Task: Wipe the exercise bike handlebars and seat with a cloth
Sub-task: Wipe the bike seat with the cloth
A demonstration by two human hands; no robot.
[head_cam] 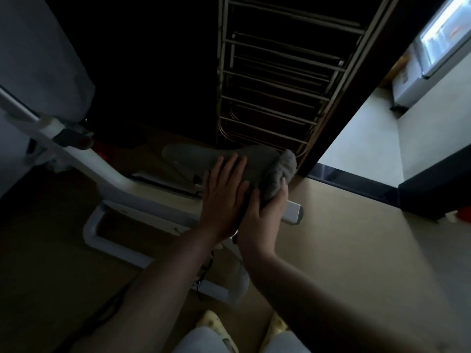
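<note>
**Hands and cloth on a bike seat**

A grey seat (204, 159) sits mid-frame above a white bike frame (132, 189). The left hand (224, 197) lies flat on the seat, fingers straight. The right hand (265, 212) grasps a bunched grey cloth (280, 171) at the seat's right end. Behind stands a metal rack (275, 80). Below, two yellow slippers (211, 322) on a tan floor (344, 250).
</note>
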